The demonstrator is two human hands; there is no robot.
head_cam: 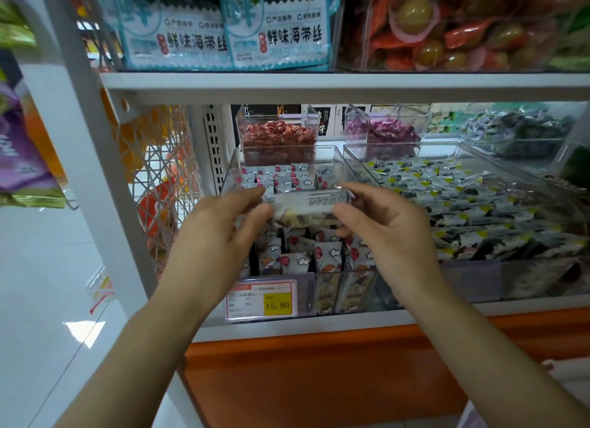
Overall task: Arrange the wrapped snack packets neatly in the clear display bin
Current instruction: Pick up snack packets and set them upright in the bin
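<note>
A clear display bin (335,164) sits on the lower shelf, holding several white wrapped snack packets (325,255) printed with red balloons and clouds. Above its middle I hold one packet (308,205) flat, back side up. My left hand (223,233) pinches its left end between thumb and fingers. My right hand (380,223) pinches its right end the same way. More packets (281,178) lie in rows at the bin's back.
A price tag reading 15.80 (260,298) hangs on the bin's front. To the right stands a bin of dark-and-yellow packets (463,204). Small tubs of red candies (277,134) and purple candies (386,130) stand behind. The upper shelf (319,84) overhangs; a wire rack (166,172) stands left.
</note>
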